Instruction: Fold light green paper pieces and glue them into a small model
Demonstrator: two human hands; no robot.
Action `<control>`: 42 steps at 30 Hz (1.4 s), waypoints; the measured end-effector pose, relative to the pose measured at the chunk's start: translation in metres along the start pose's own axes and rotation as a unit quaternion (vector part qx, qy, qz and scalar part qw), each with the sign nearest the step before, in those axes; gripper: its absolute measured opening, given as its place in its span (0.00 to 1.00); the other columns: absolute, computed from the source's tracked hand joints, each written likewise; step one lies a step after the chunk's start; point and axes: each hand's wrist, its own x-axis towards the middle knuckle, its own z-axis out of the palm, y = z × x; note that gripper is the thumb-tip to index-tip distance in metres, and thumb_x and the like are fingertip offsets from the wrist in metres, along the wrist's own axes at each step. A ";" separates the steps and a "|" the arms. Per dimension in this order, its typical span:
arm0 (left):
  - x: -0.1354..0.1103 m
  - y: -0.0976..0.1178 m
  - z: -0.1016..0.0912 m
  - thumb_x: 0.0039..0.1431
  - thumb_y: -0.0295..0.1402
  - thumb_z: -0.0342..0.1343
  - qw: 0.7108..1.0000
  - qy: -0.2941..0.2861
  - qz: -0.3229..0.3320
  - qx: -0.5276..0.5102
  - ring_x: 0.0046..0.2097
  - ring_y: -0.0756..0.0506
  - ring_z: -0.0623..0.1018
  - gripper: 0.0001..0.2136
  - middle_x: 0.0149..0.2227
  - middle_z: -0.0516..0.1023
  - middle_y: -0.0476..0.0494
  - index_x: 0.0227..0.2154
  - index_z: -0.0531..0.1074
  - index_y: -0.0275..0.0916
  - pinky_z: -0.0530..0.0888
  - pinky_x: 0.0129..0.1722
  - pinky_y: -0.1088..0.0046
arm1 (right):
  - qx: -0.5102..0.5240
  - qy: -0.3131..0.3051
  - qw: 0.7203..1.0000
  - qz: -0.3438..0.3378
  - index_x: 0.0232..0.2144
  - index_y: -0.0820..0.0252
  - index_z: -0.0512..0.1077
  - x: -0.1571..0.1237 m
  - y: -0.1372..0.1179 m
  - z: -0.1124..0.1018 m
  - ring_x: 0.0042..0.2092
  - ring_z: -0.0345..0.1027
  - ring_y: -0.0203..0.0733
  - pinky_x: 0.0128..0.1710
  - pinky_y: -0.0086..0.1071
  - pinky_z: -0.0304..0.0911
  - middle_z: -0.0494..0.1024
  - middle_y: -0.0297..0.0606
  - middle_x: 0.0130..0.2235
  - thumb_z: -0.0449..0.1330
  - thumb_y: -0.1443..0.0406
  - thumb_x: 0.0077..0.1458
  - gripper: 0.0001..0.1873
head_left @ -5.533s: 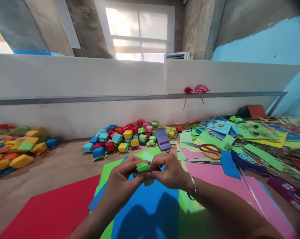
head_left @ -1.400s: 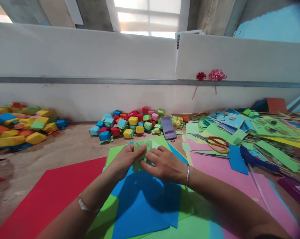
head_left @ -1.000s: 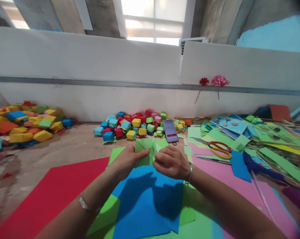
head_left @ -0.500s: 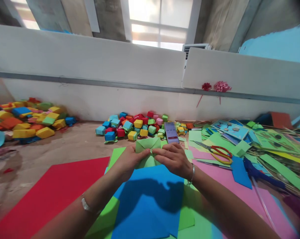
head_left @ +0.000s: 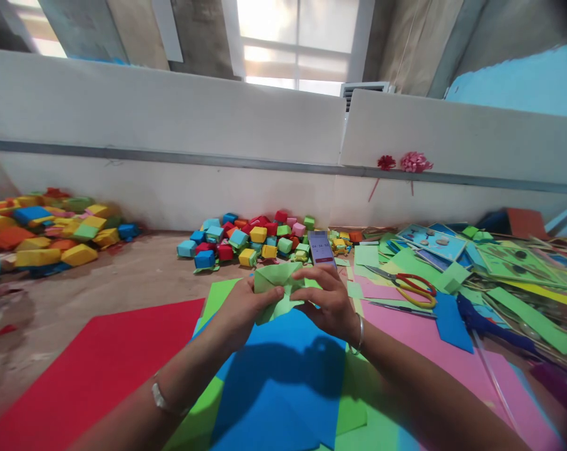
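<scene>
A partly folded light green paper piece is held between both hands, lifted a little above a blue sheet. My left hand pinches its left side with thumb on top. My right hand grips its right side with curled fingers; a metal bangle sits on that wrist. Under the blue sheet lie green sheets and beside them a red sheet.
A phone lies just beyond the hands. Behind it sits a pile of coloured paper cubes, with another heap at far left. Red-handled scissors, pink paper and scattered paper scraps and cards fill the right. A white partition runs behind.
The green piece went from a small tight fold to a wider, opened shape pressed down on the sheets, and now it is raised slightly between both hands. The view has shifted a little.
</scene>
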 end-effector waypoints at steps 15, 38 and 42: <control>-0.004 0.008 -0.003 0.36 0.39 0.73 0.991 -0.028 0.074 0.109 0.31 0.44 0.77 0.22 0.32 0.83 0.44 0.37 0.80 0.35 0.72 0.29 0.72 | 0.238 -0.087 0.961 0.113 0.35 0.55 0.81 0.004 0.011 -0.003 0.52 0.71 0.44 0.50 0.39 0.71 0.72 0.43 0.53 0.70 0.64 0.52 0.06; -0.007 0.009 0.000 0.39 0.50 0.72 0.997 -0.060 0.035 0.036 0.39 0.40 0.83 0.27 0.37 0.84 0.41 0.37 0.77 0.35 0.80 0.41 0.63 | 0.288 0.059 0.859 0.419 0.25 0.58 0.66 0.008 -0.014 0.007 0.27 0.58 0.33 0.27 0.27 0.58 0.65 0.28 0.24 0.65 0.57 0.45 0.14; -0.007 0.008 0.002 0.39 0.53 0.71 0.994 -0.029 0.073 0.072 0.35 0.41 0.84 0.27 0.32 0.84 0.43 0.35 0.75 0.35 0.80 0.37 0.65 | 0.292 0.068 0.855 0.424 0.23 0.58 0.64 0.008 -0.015 0.007 0.26 0.55 0.32 0.25 0.27 0.54 0.62 0.27 0.23 0.65 0.57 0.46 0.15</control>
